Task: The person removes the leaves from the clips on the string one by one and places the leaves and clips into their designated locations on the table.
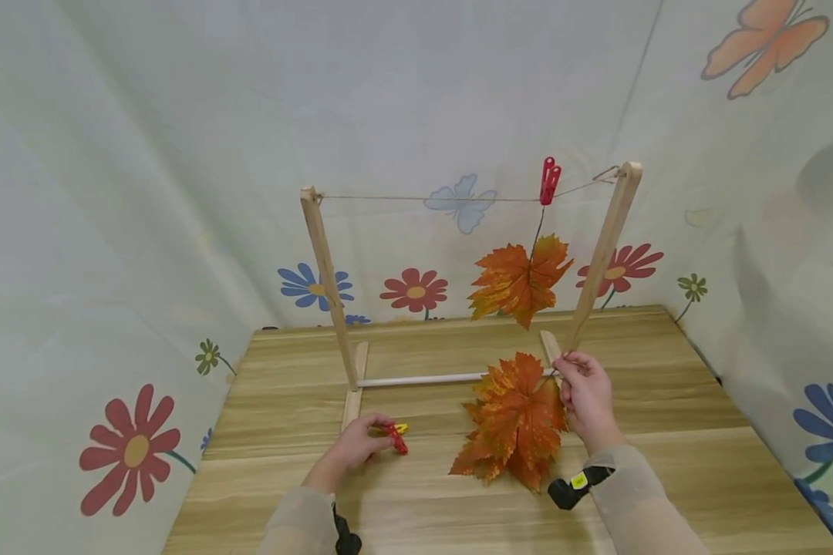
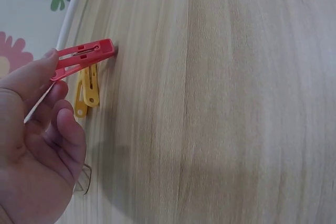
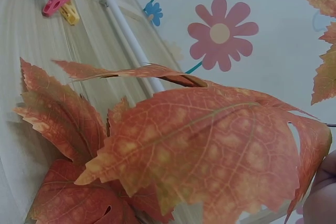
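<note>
My left hand [image 1: 352,449] pinches a red clothespin [image 2: 86,55] by its handle ends between thumb and fingers, low over the table. A yellow clothespin [image 2: 90,88] lies on the wood just beyond it, partly covered by the red one. On the other side, my right hand [image 1: 586,395] holds an orange artificial maple leaf [image 3: 210,145] by its thin stem, near the foot of the right post. The leaf is tilted, and another maple leaf [image 3: 65,116] lies beneath it, partly hidden.
A wooden frame with a left post [image 1: 329,285], a right post [image 1: 607,247] and a white crossbar [image 1: 423,379] stands on the table [image 1: 284,478]. Along its string [image 1: 389,198], another red clothespin [image 1: 550,182] holds a hanging maple leaf [image 1: 524,277]. Behind is a flower-printed curtain [image 1: 180,154].
</note>
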Motion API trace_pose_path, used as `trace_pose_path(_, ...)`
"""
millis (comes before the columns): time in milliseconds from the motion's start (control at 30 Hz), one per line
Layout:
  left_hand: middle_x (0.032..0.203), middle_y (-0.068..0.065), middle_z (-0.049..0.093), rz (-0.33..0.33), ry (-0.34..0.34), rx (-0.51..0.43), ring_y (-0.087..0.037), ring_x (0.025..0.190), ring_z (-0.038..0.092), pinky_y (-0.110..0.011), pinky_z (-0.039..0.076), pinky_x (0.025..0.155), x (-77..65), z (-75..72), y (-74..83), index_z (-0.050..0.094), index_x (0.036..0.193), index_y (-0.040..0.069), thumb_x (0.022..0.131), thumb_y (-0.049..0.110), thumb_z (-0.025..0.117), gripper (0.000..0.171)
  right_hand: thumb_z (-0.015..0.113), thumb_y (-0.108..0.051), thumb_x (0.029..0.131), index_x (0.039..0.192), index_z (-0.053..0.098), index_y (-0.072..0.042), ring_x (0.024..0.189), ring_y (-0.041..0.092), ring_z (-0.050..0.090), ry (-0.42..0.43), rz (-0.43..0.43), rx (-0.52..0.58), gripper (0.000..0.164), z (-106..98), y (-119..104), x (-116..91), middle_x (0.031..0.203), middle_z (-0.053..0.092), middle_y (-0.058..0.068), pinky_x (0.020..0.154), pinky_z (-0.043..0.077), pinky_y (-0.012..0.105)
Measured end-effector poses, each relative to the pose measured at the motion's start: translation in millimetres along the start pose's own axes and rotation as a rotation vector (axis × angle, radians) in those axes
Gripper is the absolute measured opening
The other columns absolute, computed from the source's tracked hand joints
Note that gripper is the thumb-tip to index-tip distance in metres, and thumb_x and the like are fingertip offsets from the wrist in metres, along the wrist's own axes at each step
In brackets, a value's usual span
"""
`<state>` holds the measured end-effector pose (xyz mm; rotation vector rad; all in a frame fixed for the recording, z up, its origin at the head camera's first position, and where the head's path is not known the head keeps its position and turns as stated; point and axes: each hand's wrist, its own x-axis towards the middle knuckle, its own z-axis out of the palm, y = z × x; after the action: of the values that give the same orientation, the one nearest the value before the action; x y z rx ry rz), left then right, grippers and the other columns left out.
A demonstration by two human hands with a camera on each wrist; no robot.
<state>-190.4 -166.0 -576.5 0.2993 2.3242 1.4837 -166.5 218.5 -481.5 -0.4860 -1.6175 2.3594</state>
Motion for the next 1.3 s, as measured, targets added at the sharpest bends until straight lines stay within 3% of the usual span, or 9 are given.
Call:
trace_pose_path(333, 0.098, -0.009, 0.057, -0.016, -0.005, 0.023, -0.011, 0.047, 0.041, -0.022, 0.037, 0.040, -0.5, 0.0, -7.0, 0.055, 0.114, -0.003, 0.085, 0.008, 0.068, 0.034, 0.062, -0.006, 0.090, 0.093, 0.047, -0.007, 0.037, 0.005, 0.036, 0.009, -0.001, 0.044, 0.016, -4, 2, -1, 0.075, 0.062, -0.002, 0.032, 0.025, 0.018)
trace_pose_path(567, 0.101, -0.010, 0.058, -0.045, -0.011, 0.072, -0.009, 0.043, 0.040, -0.022, 0.036, 0.037, -4.6, 2.3, -12.5, 0.057, 0.113, 0.001, 0.083, 0.017, 0.072, 0.037, 0.060, -0.004, 0.091, 0.093, 0.046, -0.008, 0.037, 0.004, 0.035, 0.010, -0.006, 0.041, 0.015, -6, 2, -1, 0.072, 0.058, -0.003, 0.032, 0.026, 0.017)
trace_pose_path(700, 0.102, -0.010, 0.058, -0.055, 0.011, 0.071, -0.010, 0.051, 0.043, -0.022, 0.038, 0.041, -6.4, 3.7, -19.0, 0.059, 0.113, 0.002, 0.081, 0.017, 0.073, 0.038, 0.060, -0.003, 0.091, 0.093, 0.046, -0.007, 0.037, 0.005, 0.035, 0.006, -0.005, 0.044, 0.014, -7, 2, -2, 0.072, 0.057, -0.003, 0.032, 0.025, 0.017)
trace_pose_path(833, 0.101, -0.011, 0.057, -0.034, 0.036, 0.053, -0.013, 0.057, 0.046, -0.023, 0.041, 0.044, -8.6, 3.7, -21.9, 0.060, 0.110, 0.002, 0.080, 0.013, 0.074, 0.036, 0.060, -0.004, 0.091, 0.093, 0.046, -0.007, 0.037, 0.005, 0.035, -0.003, -0.016, 0.045, 0.014, -8, 2, -2, 0.072, 0.058, -0.003, 0.032, 0.026, 0.017)
trace_pose_path(1100, 0.103, -0.011, 0.057, -0.006, 0.034, 0.105, -0.015, 0.061, 0.049, -0.028, 0.044, 0.046, -11.4, 2.5, -21.4, 0.062, 0.104, 0.005, 0.077, 0.013, 0.075, 0.031, 0.059, -0.003, 0.091, 0.092, 0.047, -0.009, 0.038, 0.005, 0.035, 0.011, -0.005, 0.044, 0.013, -11, 2, -3, 0.071, 0.057, -0.004, 0.032, 0.026, 0.018)
trace_pose_path(1300, 0.099, -0.005, 0.060, 0.062, 0.093, 0.193, -0.019, 0.088, 0.053, -0.035, 0.045, 0.075, -13.4, 3.5, -27.7, 0.065, 0.096, 0.007, 0.074, 0.015, 0.078, 0.027, 0.058, -0.004, 0.092, 0.093, 0.047, -0.009, 0.038, 0.005, 0.036, -0.004, -0.002, 0.045, 0.013, -9, 5, -3, 0.074, 0.060, -0.003, 0.033, 0.026, 0.016)
